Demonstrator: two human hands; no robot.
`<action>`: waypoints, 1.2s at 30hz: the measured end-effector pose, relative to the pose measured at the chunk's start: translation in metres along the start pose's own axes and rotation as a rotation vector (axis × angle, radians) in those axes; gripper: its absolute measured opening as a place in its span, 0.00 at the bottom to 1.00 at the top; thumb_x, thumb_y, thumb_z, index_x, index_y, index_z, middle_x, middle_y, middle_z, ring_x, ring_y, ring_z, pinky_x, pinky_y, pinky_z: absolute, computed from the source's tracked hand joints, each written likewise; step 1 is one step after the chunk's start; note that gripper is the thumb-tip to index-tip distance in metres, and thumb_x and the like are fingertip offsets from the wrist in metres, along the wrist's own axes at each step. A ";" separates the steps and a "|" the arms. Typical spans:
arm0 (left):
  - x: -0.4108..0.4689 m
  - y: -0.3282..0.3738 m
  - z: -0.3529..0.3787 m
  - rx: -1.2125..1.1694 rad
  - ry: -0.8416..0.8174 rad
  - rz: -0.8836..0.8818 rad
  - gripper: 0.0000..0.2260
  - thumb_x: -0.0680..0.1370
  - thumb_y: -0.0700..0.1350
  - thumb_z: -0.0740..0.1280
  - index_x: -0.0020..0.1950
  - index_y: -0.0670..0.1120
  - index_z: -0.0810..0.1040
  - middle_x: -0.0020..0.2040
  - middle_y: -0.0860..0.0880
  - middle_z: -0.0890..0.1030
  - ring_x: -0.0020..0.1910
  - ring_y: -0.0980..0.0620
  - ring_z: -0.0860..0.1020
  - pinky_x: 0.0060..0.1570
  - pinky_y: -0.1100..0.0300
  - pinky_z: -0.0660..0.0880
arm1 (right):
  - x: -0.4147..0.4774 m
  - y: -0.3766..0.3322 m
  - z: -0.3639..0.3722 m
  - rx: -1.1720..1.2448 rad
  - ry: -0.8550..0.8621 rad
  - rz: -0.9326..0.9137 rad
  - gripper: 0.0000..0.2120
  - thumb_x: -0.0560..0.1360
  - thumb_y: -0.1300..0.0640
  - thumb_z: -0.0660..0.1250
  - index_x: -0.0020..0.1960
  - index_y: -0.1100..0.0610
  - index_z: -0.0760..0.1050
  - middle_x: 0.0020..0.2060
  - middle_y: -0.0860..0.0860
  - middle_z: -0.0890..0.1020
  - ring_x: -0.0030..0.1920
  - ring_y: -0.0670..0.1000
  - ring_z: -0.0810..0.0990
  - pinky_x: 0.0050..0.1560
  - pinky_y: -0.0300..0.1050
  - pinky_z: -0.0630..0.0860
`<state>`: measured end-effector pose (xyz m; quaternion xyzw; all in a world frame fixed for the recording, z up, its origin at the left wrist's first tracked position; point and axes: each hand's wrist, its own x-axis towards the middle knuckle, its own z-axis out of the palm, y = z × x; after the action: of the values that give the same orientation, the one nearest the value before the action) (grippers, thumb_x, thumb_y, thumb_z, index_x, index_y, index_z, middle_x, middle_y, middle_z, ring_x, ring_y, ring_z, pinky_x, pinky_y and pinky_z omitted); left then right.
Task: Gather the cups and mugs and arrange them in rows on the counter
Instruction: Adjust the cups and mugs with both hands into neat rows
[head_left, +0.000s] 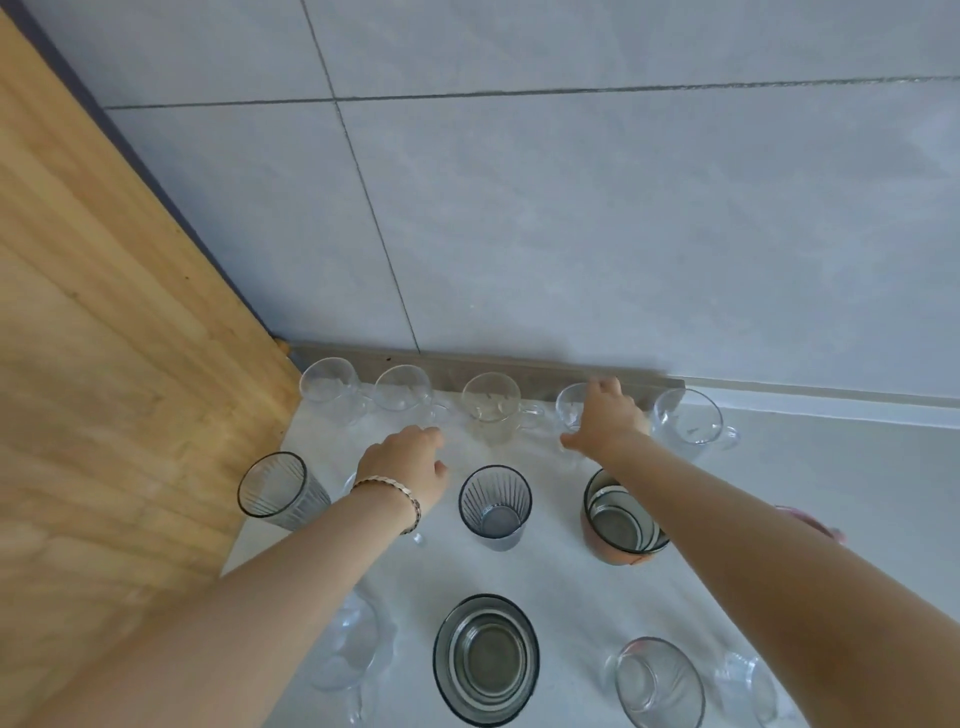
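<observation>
Glassware covers the pale counter (561, 571) in rows, and none of it carries a readable label or mark. Nearest, a wide smoky glass (486, 659) sits between a clear glass (347, 644) under the left forearm and a clear mug (658, 682). Middle row next: ribbed grey tumbler (283, 491) by the wooden panel (104, 364), a second ribbed tumbler (495, 506), then a brown-banded cup (621, 519). Left hand (408, 467), bracelet (395, 493) on the wrist, hovers curled over a glass there; whether it grips, I cannot tell. Back row along the tiled wall (571, 208): clear mugs (491, 405), and the right hand (605, 418) is closed around one clear mug (571, 408).
</observation>
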<state>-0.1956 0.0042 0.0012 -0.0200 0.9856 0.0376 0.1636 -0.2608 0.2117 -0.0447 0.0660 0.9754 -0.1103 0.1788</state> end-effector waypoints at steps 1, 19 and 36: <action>0.000 -0.006 0.001 -0.002 0.000 -0.004 0.16 0.79 0.44 0.57 0.66 0.47 0.70 0.64 0.46 0.74 0.61 0.44 0.75 0.58 0.53 0.72 | -0.001 -0.001 0.000 0.002 0.003 0.019 0.41 0.71 0.47 0.71 0.74 0.60 0.53 0.69 0.55 0.63 0.67 0.58 0.70 0.58 0.49 0.75; 0.004 -0.172 0.007 -0.283 -0.145 -0.153 0.37 0.69 0.48 0.66 0.74 0.56 0.52 0.76 0.50 0.52 0.73 0.46 0.59 0.68 0.50 0.66 | -0.109 -0.189 0.058 0.104 -0.160 -0.299 0.46 0.69 0.42 0.71 0.76 0.56 0.48 0.71 0.56 0.61 0.69 0.59 0.65 0.67 0.52 0.67; 0.050 -0.185 0.013 -0.320 -0.037 -0.002 0.34 0.69 0.49 0.73 0.70 0.44 0.61 0.71 0.46 0.64 0.67 0.44 0.69 0.62 0.52 0.72 | -0.067 -0.200 0.081 0.259 -0.064 -0.171 0.48 0.68 0.48 0.74 0.77 0.58 0.48 0.71 0.55 0.59 0.72 0.55 0.57 0.71 0.47 0.64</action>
<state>-0.2286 -0.1805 -0.0400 -0.0460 0.9638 0.1944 0.1767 -0.2055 -0.0065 -0.0559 0.0017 0.9489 -0.2521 0.1896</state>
